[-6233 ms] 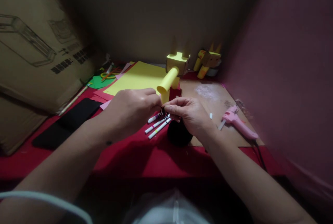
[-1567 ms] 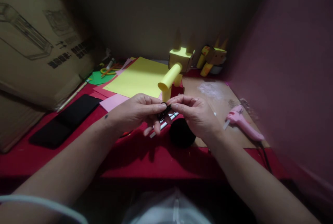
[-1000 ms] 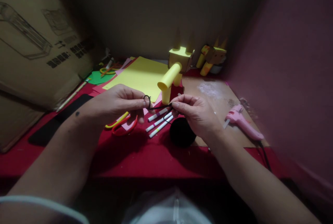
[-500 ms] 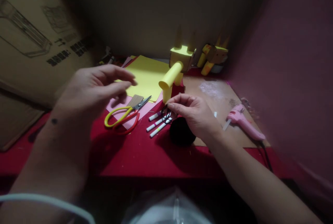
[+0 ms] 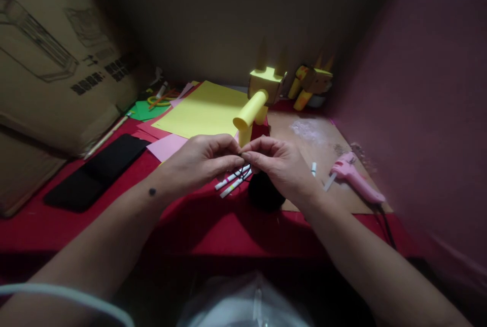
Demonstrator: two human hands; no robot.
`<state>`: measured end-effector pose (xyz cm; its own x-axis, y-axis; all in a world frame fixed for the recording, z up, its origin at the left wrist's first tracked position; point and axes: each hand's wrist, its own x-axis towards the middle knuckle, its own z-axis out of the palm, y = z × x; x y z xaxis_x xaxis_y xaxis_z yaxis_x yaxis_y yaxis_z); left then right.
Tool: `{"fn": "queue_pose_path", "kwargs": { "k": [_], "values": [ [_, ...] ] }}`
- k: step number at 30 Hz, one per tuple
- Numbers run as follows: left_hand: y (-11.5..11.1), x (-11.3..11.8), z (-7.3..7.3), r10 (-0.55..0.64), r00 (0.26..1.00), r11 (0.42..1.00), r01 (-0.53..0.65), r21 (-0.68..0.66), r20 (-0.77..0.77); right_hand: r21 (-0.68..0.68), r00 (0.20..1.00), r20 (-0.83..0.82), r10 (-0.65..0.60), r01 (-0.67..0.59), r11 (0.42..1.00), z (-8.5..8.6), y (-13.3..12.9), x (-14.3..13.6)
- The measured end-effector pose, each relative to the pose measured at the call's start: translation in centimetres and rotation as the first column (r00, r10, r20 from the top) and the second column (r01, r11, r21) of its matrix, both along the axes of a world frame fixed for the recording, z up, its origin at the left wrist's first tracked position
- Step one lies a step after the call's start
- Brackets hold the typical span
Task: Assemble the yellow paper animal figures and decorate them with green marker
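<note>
My left hand (image 5: 213,157) and my right hand (image 5: 276,160) meet fingertip to fingertip in the middle, both pinching a thin black yarn (image 5: 243,174) that hangs in loose loops below them. A black ball (image 5: 265,194), seemingly of yarn, rests on the red cloth (image 5: 228,230) under my right hand. White markers (image 5: 234,184) lie beneath the loops. Just beyond my fingers stands a yellow paper tube figure (image 5: 250,111) with a box-shaped head and two pointed ears.
Yellow paper (image 5: 201,111) and pink paper (image 5: 165,147) lie behind my left hand, a black phone (image 5: 99,172) at left. A pink glue gun (image 5: 357,177) rests on cardboard (image 5: 304,139) at right. A second figure (image 5: 314,81) stands behind. A large carton (image 5: 45,63) borders the left.
My left hand has moved right and down to my right hand and closed on the yarn; its forearm now covers the scissors and uncovers the phone. My right hand has stayed nearly in place.
</note>
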<state>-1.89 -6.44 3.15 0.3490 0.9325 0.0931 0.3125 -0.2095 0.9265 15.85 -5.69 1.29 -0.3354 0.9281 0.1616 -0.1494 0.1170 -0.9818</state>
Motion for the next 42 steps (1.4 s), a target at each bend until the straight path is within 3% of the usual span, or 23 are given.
{"fn": "queue_pose_path", "kwargs": {
  "k": [3,7,10,14,18,25,29,36,42],
  "values": [
    [0.0,-0.4,0.2,-0.014,0.999,0.998,0.015,0.056,-0.029,-0.012,0.999,-0.031,0.031,-0.031,0.999,-0.1,0.0,0.1],
    [0.3,-1.5,0.8,-0.03,0.996,0.994,0.039,-0.105,0.087,-0.036,0.995,-0.002,0.104,-0.104,0.994,-0.1,-0.1,0.3],
    [0.8,-2.6,0.7,0.012,0.961,0.979,0.045,-0.2,0.276,-0.015,0.987,0.122,0.105,-0.104,0.994,0.0,0.0,0.5],
    [1.1,-3.4,0.1,0.09,0.83,0.97,0.053,-0.238,0.551,0.044,0.961,0.272,0.042,-0.056,0.997,0.2,-0.1,0.7],
    [0.7,-2.4,-0.5,0.114,0.654,0.966,0.102,-0.237,0.748,0.086,0.927,0.374,-0.017,-0.016,0.996,0.4,-0.2,0.9],
    [0.3,-0.3,-0.7,0.261,0.459,0.909,0.179,-0.377,0.849,0.094,0.931,0.364,0.032,-0.071,0.993,0.0,-0.2,1.0],
    [0.4,-0.2,-0.6,0.307,0.448,0.907,0.131,-0.401,0.84,0.132,0.909,0.416,0.027,-0.089,0.987,0.0,-0.1,1.1],
    [0.3,0.2,-1.1,0.246,0.498,0.924,0.139,-0.356,0.832,0.238,0.887,0.456,-0.078,-0.036,0.971,0.2,-0.4,0.7],
    [0.0,0.6,-1.2,0.343,0.484,0.922,-0.01,-0.386,0.805,0.237,0.907,0.417,-0.066,-0.038,0.971,-0.1,-0.4,0.7]
  ]
}}
